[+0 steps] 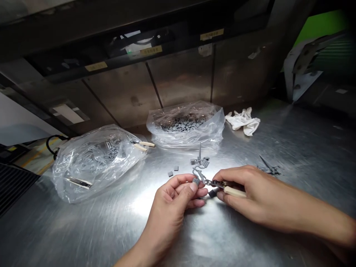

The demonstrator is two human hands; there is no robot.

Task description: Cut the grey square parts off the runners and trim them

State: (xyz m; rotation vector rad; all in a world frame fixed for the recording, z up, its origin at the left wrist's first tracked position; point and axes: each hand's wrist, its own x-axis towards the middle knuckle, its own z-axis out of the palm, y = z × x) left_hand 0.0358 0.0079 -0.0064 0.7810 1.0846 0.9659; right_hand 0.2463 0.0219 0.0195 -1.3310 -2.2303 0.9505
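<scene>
My left hand (169, 200) pinches a grey plastic runner (198, 171) with small square parts still attached, and one square part (196, 181) sits at my fingertips. My right hand (246, 193) grips small cutting pliers (222, 187) with cream handles, their steel jaws (208, 182) at the runner next to my left fingers. Two loose grey squares (170, 174) lie on the steel table (294, 148) just beyond my left hand. A small dark piece (211, 193) sits below the jaws.
Two clear plastic bags hold grey squares: one (185, 126) at the back, one (94, 165) at the left. A second cream-handled tool (143, 145) rests against the left bag. White gloves (243, 120) lie back right, and dark scraps (269, 170) lie right.
</scene>
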